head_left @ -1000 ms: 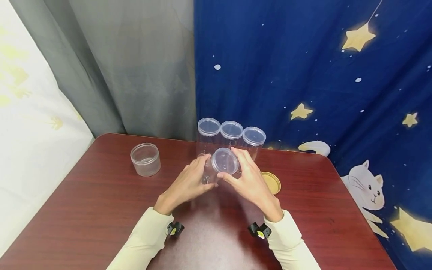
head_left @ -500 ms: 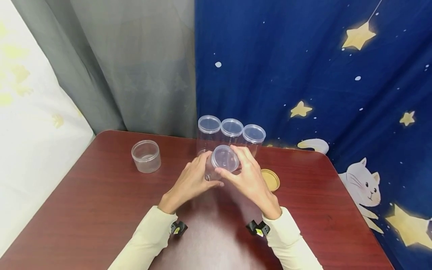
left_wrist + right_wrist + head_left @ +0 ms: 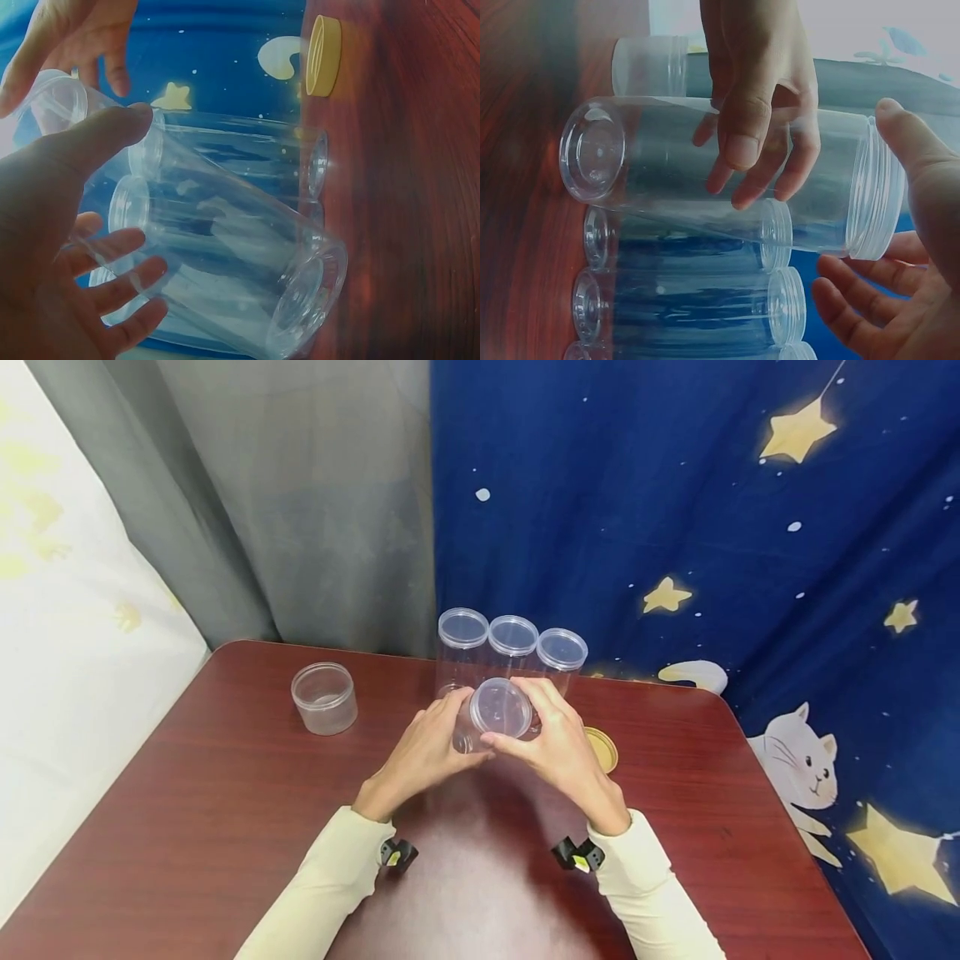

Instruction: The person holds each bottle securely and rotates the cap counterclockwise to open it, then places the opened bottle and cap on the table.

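A tall clear plastic jar (image 3: 675,150) is held tilted above the table, its round lid (image 3: 502,707) facing up toward the head camera. My left hand (image 3: 420,747) grips the jar's body from the left, thumb on one side and fingers curled round the other. At the top end, my right hand (image 3: 558,747) holds the lid's rim between thumb and fingers. Whether the lid is loose or tight cannot be told. Just behind stand three similar lidded clear jars (image 3: 513,637) side by side, their lower parts partly hidden by the hands and the held jar.
A short, wide, lidless-looking clear container (image 3: 325,700) stands at the left on the dark red wooden table (image 3: 225,827). A gold-coloured lid (image 3: 602,750) lies right of my right hand and is partly covered by it. Grey and blue curtains (image 3: 570,510) hang behind the table's back edge.
The head view has tilted slightly, so everything on the table sits a little higher in it. Both hands keep their hold on the jar, with only a small shift of the left thumb.
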`<state>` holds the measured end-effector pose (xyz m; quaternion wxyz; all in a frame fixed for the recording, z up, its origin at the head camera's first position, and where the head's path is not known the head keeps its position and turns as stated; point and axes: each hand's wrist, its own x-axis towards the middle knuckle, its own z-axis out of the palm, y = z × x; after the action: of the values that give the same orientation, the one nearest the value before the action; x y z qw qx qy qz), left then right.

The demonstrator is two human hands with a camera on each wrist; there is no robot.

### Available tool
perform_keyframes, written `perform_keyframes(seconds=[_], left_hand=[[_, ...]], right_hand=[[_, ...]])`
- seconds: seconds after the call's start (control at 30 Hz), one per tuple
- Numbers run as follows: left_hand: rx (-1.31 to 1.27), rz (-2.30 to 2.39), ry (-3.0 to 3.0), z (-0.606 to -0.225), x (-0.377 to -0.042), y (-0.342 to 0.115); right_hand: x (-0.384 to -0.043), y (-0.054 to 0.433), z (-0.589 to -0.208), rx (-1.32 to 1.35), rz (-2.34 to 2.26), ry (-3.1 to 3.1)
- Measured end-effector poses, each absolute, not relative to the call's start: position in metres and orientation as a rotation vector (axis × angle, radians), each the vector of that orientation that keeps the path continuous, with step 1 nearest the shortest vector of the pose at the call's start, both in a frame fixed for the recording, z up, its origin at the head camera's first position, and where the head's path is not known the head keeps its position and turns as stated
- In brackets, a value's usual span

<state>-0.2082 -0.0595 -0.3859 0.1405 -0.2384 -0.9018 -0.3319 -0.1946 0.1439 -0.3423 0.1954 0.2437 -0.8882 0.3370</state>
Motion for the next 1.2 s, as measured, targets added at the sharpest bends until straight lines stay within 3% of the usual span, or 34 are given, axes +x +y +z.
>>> perform_keyframes(seconds=[0.43, 0.8, 1.2], left_hand=[[-0.702, -0.994, -2.627, -0.387, -0.216, -0.064], [-0.603, -0.862, -2.539, -0.388, -0.211, -0.054], [-0.695, -0.875, -2.573, -0.392, -0.21, -0.057]], right_hand=[[-0.204, 0.146, -0.342, 0.778, 0.976, -2.449], [-0.195, 0.135, -0.34, 0.581, 0.867, -2.604], [-0.193, 0.132, -0.342, 0.645, 0.764, -2.531]])
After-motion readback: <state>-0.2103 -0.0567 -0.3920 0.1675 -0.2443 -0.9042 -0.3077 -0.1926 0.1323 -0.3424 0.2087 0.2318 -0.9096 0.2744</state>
